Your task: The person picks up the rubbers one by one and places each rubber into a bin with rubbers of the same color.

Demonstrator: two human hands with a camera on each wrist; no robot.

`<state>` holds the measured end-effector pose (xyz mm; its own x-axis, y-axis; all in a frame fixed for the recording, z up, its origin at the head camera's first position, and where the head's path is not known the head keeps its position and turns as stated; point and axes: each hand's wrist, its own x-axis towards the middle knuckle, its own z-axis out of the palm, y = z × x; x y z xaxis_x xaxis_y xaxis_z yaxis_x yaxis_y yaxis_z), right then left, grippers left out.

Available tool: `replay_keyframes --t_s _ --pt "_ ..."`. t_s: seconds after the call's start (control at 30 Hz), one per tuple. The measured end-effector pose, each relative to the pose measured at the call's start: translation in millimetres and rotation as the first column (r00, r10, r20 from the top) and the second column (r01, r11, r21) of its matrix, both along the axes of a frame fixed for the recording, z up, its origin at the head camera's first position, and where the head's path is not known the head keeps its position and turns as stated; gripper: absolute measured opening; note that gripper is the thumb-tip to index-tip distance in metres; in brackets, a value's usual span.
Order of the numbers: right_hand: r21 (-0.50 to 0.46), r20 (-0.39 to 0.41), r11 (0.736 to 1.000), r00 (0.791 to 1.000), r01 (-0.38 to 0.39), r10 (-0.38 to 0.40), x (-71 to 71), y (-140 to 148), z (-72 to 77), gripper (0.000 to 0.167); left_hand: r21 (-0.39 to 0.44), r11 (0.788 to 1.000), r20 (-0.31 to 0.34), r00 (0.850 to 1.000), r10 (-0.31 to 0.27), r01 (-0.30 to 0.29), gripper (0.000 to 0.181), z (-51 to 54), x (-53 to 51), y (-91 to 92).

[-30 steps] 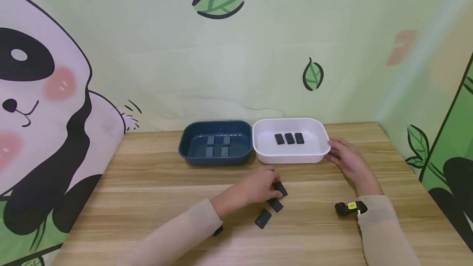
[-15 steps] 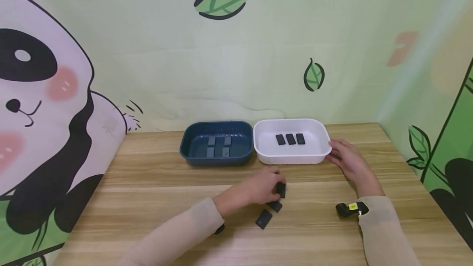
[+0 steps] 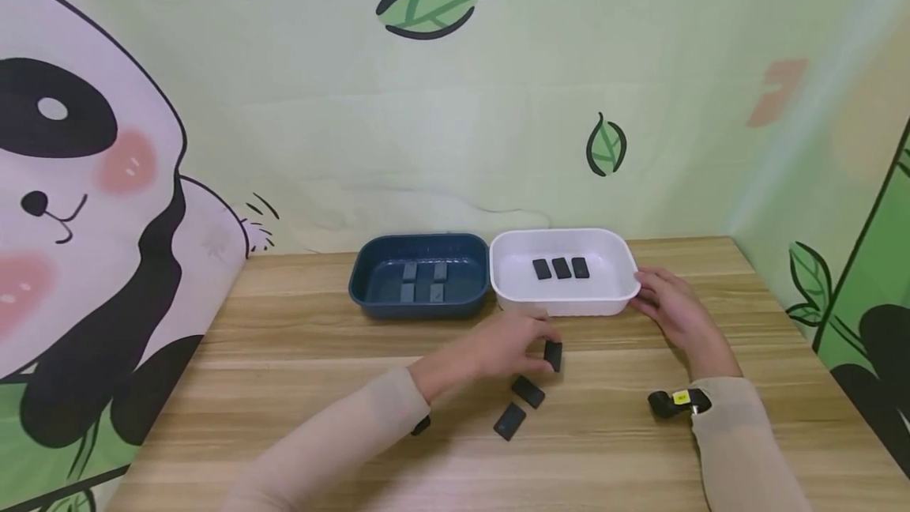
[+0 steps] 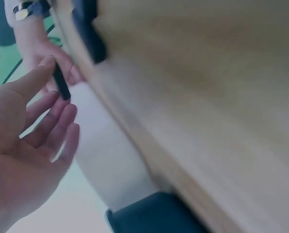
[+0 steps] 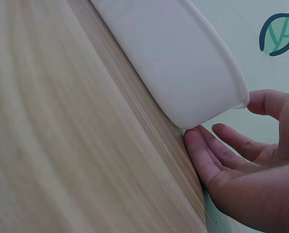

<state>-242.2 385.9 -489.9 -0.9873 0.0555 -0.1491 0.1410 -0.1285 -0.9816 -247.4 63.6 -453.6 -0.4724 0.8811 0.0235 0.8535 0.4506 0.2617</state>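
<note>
My left hand (image 3: 501, 344) pinches a small black rectangular tile (image 3: 554, 355) between thumb and fingertips, in front of the white tray (image 3: 565, 307). Seen from the left wrist, this black tile (image 4: 61, 81) is edge-on, with the other fingers loosely bent behind it. My right hand (image 3: 675, 308) holds the right end of the white tray, its fingers at the rim and lower edge in the right wrist view. Inside that tray, 3 black tiles (image 3: 562, 268) lie in a row. Two more black tiles (image 3: 528, 391) lie on the table near my left hand.
To the left of the white tray, against its side, stands a dark blue tray (image 3: 419, 311) with several grey tiles (image 3: 437, 292) in it. Both trays are at the table's (image 3: 298, 322) back edge, before a printed cloth wall (image 3: 320, 141). A black wrist device (image 3: 678, 401) sits at my right cuff.
My left hand has picked a black tile off the pile and moved it slightly right and toward the white tray. The right hand stays at the tray's end.
</note>
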Motion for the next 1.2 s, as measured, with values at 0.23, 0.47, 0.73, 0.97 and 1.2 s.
replay_keyframes --t_s 0.23,0.47,0.73,0.97,1.2 --pt "0.029 0.009 1.0 1.0 0.003 -0.004 -0.6 0.6 -0.7 0.056 0.144 0.984 0.059 0.993 0.102 -0.109 0.046 25.2 -23.7 1.3" --pt "0.017 0.013 1.0 1.0 0.015 -0.015 0.3 2.5 -3.2 0.055 0.179 0.951 0.078 0.967 0.243 -0.254 0.046 24.4 -58.7 11.3" --pt "0.008 -0.008 1.0 1.0 0.006 -0.005 -0.9 0.3 -2.1 0.054 0.104 0.946 0.04 0.952 0.303 -0.305 0.046 17.3 -83.9 28.1" --pt "-0.016 -0.011 1.0 1.0 0.003 -0.003 -1.4 -2.1 -3.8 0.052 0.019 0.953 0.06 0.952 0.301 -0.302 0.042 1.9 -99.4 35.7" --pt "-0.007 -0.024 1.0 1.0 0.003 -0.003 -1.4 -0.4 -2.4 0.047 0.003 0.962 0.089 0.958 0.272 -0.273 0.039 -5.1 -106.5 38.9"
